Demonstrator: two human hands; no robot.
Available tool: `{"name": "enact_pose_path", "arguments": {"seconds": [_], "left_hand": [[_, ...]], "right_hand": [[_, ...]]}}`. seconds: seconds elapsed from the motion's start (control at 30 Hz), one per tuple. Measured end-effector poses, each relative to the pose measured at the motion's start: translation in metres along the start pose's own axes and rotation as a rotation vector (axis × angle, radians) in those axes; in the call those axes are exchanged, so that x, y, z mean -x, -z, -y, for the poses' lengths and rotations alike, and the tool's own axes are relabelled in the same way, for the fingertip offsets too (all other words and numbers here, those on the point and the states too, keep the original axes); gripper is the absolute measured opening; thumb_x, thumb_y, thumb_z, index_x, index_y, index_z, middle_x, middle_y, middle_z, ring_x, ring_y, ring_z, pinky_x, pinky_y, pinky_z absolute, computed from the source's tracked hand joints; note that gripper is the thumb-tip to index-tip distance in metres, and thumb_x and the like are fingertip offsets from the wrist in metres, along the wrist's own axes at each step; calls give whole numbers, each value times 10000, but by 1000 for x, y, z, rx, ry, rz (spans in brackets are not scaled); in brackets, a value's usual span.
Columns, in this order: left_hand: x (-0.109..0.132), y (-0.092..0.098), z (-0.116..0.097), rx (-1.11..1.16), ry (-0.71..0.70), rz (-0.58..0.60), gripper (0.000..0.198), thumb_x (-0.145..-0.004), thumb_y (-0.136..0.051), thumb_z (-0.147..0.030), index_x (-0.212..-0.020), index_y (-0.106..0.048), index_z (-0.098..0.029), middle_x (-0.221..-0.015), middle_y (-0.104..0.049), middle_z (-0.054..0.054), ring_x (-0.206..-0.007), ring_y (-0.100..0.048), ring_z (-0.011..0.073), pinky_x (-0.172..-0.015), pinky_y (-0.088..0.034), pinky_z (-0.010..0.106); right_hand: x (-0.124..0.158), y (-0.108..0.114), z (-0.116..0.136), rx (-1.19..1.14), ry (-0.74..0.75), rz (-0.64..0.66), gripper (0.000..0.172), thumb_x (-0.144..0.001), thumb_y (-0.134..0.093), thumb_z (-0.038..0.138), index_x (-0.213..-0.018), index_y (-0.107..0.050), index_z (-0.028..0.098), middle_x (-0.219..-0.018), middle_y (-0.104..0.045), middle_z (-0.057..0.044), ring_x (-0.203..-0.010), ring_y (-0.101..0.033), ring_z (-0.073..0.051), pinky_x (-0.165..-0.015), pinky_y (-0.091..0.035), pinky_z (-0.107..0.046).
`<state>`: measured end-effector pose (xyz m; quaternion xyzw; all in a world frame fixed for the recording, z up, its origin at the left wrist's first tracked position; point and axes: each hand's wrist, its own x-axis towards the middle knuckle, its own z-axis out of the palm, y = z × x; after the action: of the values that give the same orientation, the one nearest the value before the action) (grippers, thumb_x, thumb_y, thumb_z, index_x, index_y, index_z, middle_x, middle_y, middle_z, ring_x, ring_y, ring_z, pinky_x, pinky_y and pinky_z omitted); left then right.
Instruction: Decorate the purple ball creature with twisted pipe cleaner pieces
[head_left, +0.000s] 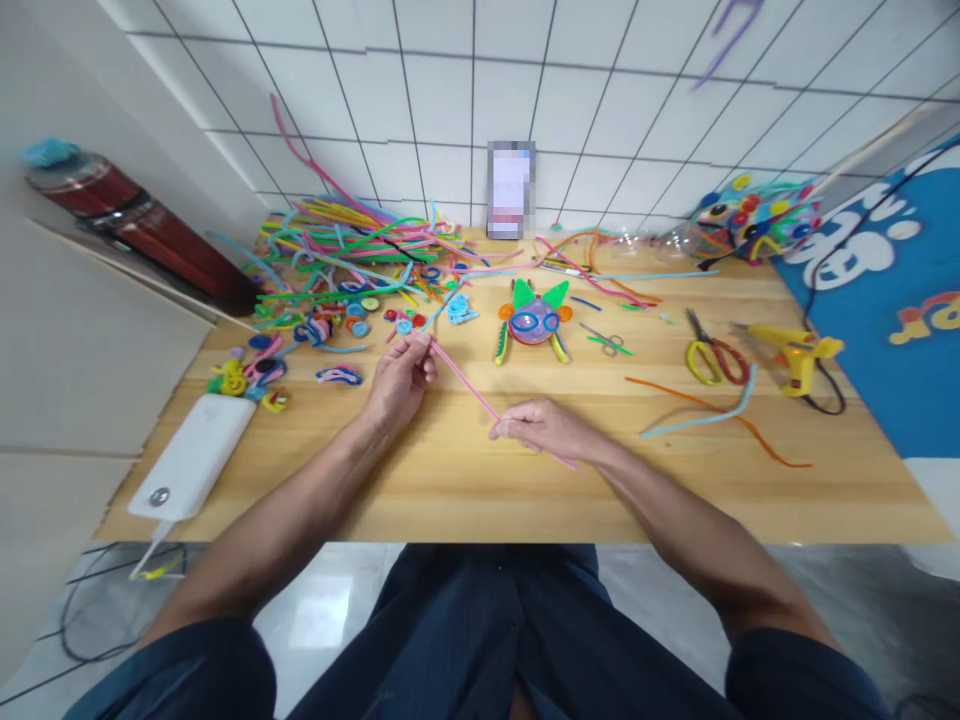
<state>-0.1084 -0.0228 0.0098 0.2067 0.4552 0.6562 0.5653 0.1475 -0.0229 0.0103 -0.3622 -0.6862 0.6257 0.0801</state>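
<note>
A pink pipe cleaner [466,383] stretches slantwise between my two hands above the wooden table. My left hand [401,380] pinches its upper end, fingers closed. Farther along, my right hand [541,428] grips the same pipe cleaner, and its free end pokes out past the palm. By the left fingertips there is also a light blue pipe cleaner [444,305]; whether the hand touches it I cannot tell. Behind the hands sits a small craft figure [534,322] with green ears, blue ring eyes, orange balls at its sides and yellow-green legs.
Many coloured pipe cleaners [337,240] heap at the back left. To the right lie scissors [716,358], a yellow glue gun [796,352] and an orange pipe cleaner [675,392]. A white power bank [193,455] rests at the left edge. A phone [511,190] leans on the tiled wall.
</note>
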Motion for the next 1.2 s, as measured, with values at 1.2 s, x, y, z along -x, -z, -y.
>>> {"name": "enact_pose_path", "arguments": {"seconds": [1.2], "left_hand": [[16,-11,31,-280,79,202,494,-583,-1008,-488,-728,-681,-147,-492,-562,-54,-402,-460,56,-394,-288,168]], "right_hand": [[-12,4,-7,-192,106,-31,507,-911,-650,584,-1005,-787,106,-455,-436,91,-424,-332,-76,-469,-244,-248]]}}
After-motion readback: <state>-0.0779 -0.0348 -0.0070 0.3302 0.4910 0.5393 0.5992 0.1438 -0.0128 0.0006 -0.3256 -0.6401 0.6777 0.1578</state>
